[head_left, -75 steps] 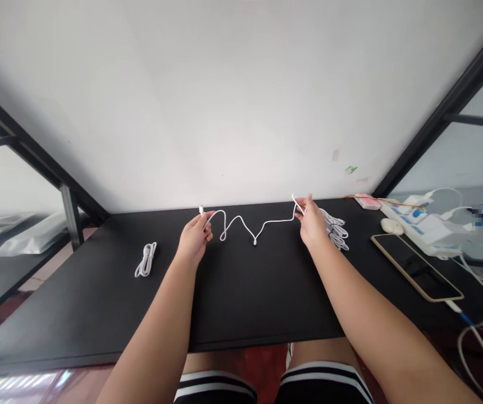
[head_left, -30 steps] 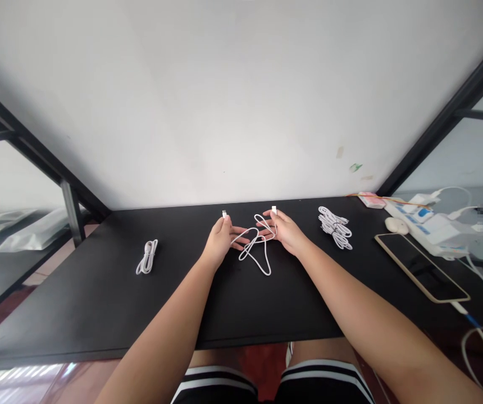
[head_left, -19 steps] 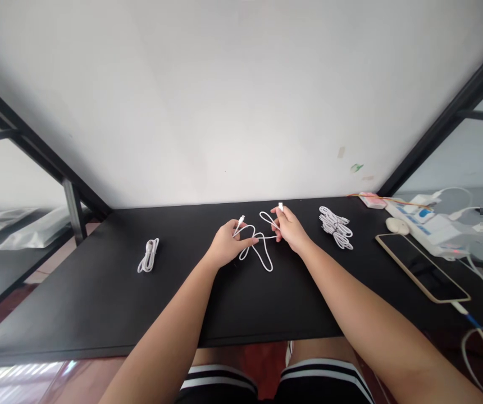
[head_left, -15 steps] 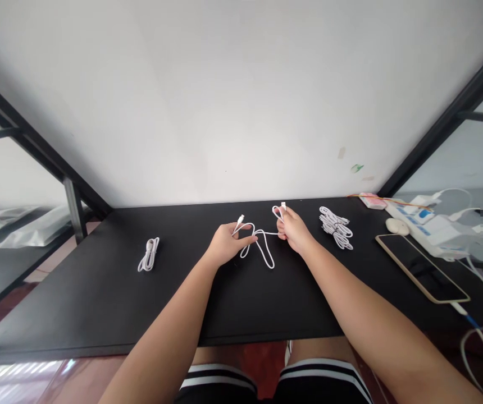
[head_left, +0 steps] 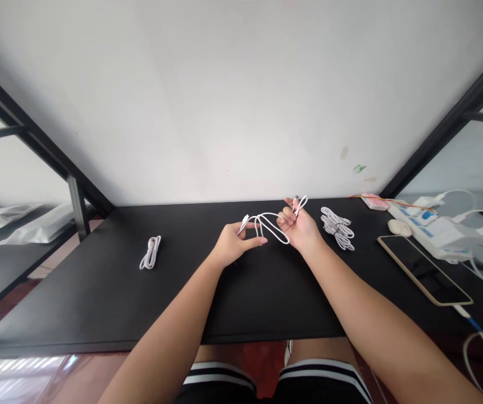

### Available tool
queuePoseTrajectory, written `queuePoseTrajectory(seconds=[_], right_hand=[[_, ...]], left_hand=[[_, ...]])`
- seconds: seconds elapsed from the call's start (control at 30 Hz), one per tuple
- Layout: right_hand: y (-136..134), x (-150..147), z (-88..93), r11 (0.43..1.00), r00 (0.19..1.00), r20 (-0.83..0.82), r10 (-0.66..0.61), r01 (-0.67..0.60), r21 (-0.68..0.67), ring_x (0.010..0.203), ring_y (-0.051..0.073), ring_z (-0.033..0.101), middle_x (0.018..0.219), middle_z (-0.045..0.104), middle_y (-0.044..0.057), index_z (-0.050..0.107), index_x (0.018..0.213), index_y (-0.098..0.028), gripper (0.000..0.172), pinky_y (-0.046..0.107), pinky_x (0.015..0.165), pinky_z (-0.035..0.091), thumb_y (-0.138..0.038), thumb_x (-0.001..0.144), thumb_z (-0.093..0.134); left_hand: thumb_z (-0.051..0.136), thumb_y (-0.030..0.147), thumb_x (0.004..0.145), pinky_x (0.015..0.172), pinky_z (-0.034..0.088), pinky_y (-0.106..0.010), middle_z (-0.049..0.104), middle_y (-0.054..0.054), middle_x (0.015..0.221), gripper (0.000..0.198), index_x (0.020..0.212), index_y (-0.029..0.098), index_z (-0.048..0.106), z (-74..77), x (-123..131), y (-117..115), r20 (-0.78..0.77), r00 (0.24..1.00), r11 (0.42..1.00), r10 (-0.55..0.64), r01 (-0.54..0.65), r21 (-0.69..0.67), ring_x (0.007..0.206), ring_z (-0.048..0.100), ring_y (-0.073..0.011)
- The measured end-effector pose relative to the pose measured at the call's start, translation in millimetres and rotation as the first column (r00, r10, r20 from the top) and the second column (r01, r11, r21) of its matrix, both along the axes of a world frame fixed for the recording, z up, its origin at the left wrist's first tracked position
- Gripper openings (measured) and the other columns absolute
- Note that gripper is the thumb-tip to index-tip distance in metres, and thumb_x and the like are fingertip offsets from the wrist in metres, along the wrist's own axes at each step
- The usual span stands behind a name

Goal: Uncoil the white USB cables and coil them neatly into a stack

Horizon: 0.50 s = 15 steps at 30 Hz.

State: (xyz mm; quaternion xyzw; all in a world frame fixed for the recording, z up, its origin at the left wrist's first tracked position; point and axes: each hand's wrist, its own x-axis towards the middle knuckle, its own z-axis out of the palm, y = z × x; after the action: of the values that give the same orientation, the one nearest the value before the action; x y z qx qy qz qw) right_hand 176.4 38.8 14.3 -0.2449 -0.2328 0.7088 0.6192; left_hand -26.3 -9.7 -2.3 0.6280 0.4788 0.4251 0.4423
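Note:
A white charging cable [head_left: 276, 226] stretches in loose loops between my two hands above the black table. My left hand [head_left: 233, 244] is closed on one end of it, with a white plug showing above the fingers. Around the other end my right hand [head_left: 300, 227] is curled, palm turned up, and a small loop sticks out past its fingers. On the left lies a coiled white cable [head_left: 150, 252]. A bundle of white cables [head_left: 337, 228], bound with a dark tie, rests just right of my right hand.
At the right are a phone [head_left: 424, 269] with a cable plugged in, a white mouse [head_left: 399, 227], a power strip [head_left: 418, 224] with chargers and a pink-and-white box [head_left: 374, 202]. A white wall [head_left: 224, 112] rises behind the table. Plastic bags [head_left: 35, 227] lie on the left shelf.
My right hand has turned palm up and shifted slightly right, drawing its cable end along. The hanging loop between my hands has risen and moved right. My left hand has shifted slightly right.

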Motion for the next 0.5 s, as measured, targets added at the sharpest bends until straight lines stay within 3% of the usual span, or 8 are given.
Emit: queuePoseTrajectory(seconds=[0.07, 0.2, 0.37, 0.5], right_hand=[[-3.6, -4.9, 0.4, 0.999, 0.999, 0.009, 0.036, -0.036, 0.028, 0.043, 0.007, 0.028, 0.049, 0.026, -0.009, 0.062, 0.088, -0.02, 0.029, 0.017, 0.048, 0.04, -0.035, 0.105, 0.042], [-8.7, -10.7, -0.4, 0.997, 0.989, 0.139, 0.043, -0.051, 0.056, 0.042, 0.008, 0.026, 0.049, 0.024, -0.01, 0.061, 0.089, -0.022, 0.026, 0.019, 0.047, 0.038, -0.042, 0.101, 0.049], [-1.2, -3.7, -5.9, 0.976, 0.893, 0.396, -0.216, 0.214, 0.049, 0.04, 0.007, 0.022, 0.047, 0.026, -0.011, 0.058, 0.082, -0.02, 0.034, 0.019, 0.038, 0.029, -0.051, 0.095, 0.056], [14.4, 15.1, -15.8, 0.91, 0.718, 0.577, -0.389, 0.395, 0.122, 0.038, 0.007, 0.024, 0.045, 0.029, -0.011, 0.058, 0.081, -0.021, 0.038, 0.019, 0.035, 0.03, -0.057, 0.093, 0.056]], left_hand=[[0.085, 0.052, 0.065, 0.054, 0.019, -0.028, 0.022, 0.009, 0.055, 0.055, 0.108, 0.019, 0.075, -1.3, 4.3, -0.5, 0.015, 1.0, 1.0, -0.017, 0.017, 0.008, 0.052, 0.019, -0.0077], [0.074, 0.055, 0.077, 0.053, 0.027, -0.026, 0.041, 0.005, 0.056, 0.04, 0.079, 0.016, 0.069, -5.6, 8.2, 1.3, 0.02, 0.999, 0.999, -0.048, 0.048, 0.009, 0.052, 0.032, -0.0084], [0.068, 0.057, 0.083, 0.051, 0.028, -0.024, 0.038, 0.006, 0.053, 0.051, 0.059, 0.018, 0.045, -10.3, 1.1, 10.5, 0.083, 0.983, 0.985, 0.165, -0.168, 0.029, 0.049, 0.035, -0.0071], [0.061, 0.06, 0.086, 0.052, 0.04, -0.024, 0.057, -0.001, 0.063, 0.05, 0.062, 0.017, 0.052, -8.5, -8.9, 19.8, 0.318, 0.887, 0.94, 0.335, -0.338, -0.048, 0.052, 0.053, -0.0101]])
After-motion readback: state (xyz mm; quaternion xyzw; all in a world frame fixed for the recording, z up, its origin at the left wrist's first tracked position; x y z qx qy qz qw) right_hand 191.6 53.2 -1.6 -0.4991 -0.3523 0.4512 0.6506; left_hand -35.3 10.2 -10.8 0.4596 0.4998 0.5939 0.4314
